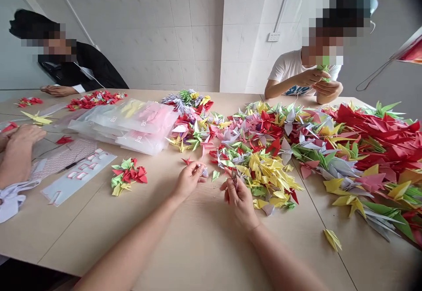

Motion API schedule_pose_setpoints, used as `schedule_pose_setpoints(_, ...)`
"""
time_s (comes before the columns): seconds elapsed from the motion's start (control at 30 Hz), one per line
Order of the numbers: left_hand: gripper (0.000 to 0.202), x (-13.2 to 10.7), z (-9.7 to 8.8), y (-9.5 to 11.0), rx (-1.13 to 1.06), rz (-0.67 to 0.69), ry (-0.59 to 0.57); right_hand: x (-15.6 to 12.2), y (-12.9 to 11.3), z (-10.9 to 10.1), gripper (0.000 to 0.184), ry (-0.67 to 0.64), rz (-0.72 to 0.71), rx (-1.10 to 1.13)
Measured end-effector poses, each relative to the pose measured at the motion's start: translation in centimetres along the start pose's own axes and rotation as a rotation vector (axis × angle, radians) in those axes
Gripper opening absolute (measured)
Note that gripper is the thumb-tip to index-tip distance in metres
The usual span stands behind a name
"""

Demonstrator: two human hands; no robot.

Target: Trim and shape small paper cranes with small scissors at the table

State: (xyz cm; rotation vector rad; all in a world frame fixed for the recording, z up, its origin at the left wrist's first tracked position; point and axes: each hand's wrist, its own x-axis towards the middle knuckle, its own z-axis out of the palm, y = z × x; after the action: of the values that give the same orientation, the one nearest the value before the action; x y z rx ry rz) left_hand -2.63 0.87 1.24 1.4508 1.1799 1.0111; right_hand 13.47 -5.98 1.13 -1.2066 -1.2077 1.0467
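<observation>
Tabletop (82, 234) beneath pinching left hand (187, 181), right hand (239, 198).

Head-worn camera, single view, looking forward and down across light wood table (62, 234). Wearer's left hand (188, 180) and right hand (239, 199) nearest lens, low in frame, forearms entering from bottom edge. Paper cranes (263, 159) at middle distance. Co-worker in black jacket (82, 64) and co-worker in white T-shirt (290, 69) seated at far side, tiled wall (158, 40) behind them. Wide-angle field, edges curved, corners darkened.
</observation>
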Motion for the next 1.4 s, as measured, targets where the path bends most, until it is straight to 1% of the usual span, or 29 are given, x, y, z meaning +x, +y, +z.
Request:
schedule_pose_setpoints(0.1, 0.026, -0.7, -0.3, 0.1, -0.154, -0.07, -0.041, -0.4, -0.8, 0.6, 0.045, -0.087, 0.13, 0.047)
schedule_pose_setpoints(0.2, 0.025, -0.9, -0.6, -0.1, -0.266, -0.125, -0.069, -0.7, -1.9, 0.8, 0.04, -0.19, 0.306, 0.204)
schedule_pose_setpoints(0.23, 0.024, -0.8, -0.7, -0.2, -0.296, -0.138, -0.078, -0.8, -2.3, 0.8, 0.038, -0.203, 0.349, 0.259)
schedule_pose_setpoints(0.33, 0.021, -0.5, -0.7, -0.3, -0.374, -0.156, -0.112, -1.1, -2.8, 0.4, 0.032, -0.19, 0.411, 0.361)
schedule_pose_setpoints(0.47, 0.017, -0.1, -0.7, -0.4, -0.463, -0.159, -0.191, -1.2, -2.1, 0.2, 0.031, -0.163, 0.458, 0.359)
schedule_pose_setpoints(0.53, 0.016, -0.1, -0.9, -0.5, -0.538, -0.186, -0.26, -1.1, -1.6, 0.3, 0.031, -0.168, 0.451, 0.337)
schedule_pose_setpoints(0.63, 0.015, -0.3, -1.2, -0.6, -0.642, -0.262, -0.328, -1.3, -1.3, 0.3, 0.031, -0.242, 0.376, 0.279)
schedule_pose_setpoints(0.73, 0.016, -0.6, -1.3, -0.5, -0.671, -0.308, -0.354, -1.7, -1.2, 0.1, 0.03, -0.321, 0.344, 0.173)
schedule_pose_setpoints(0.8, 0.015, -0.9, -1.2, -0.3, -0.644, -0.295, -0.38, -2.0, -1.0, 0.0, 0.029, -0.344, 0.328, 0.123)
schedule_pose_setpoints(0.87, 0.015, -1.3, -0.9, 0.0, -0.57, -0.251, -0.398, -2.1, -0.8, 0.0, 0.028, -0.313, 0.274, 0.1)
schedule_pose_setpoints(0.97, 0.014, -1.9, -0.5, 0.2, -0.462, -0.187, -0.424, -2.1, -0.4, 0.1, 0.028, -0.165, 0.199, 0.053)
schedule_pose_setpoints(1.03, 0.015, -2.3, -0.3, 0.3, -0.435, -0.164, -0.462, -2.0, -0.3, 0.1, 0.03, -0.074, 0.191, 0.0)
schedule_pose_setpoints(1.07, 0.015, -2.5, -0.1, 0.3, -0.43, -0.158, -0.483, -2.0, -0.3, 0.0, 0.029, -0.054, 0.189, -0.029)
schedule_pose_setpoints(1.17, 0.017, -3.0, 0.1, 0.3, -0.405, -0.16, -0.533, -1.9, -0.5, -0.1, 0.023, -0.09, 0.169, -0.104)
schedule_pose_setpoints(1.27, 0.018, -3.2, 0.2, 0.2, -0.359, -0.164, -0.545, -2.0, -0.9, -0.2, 0.028, -0.12, 0.165, -0.128)
schedule_pose_setpoints(1.4, 0.017, -3.1, 0.1, 0.0, -0.307, -0.156, -0.534, -2.1, -1.0, -0.2, 0.033, -0.114, 0.243, -0.003)
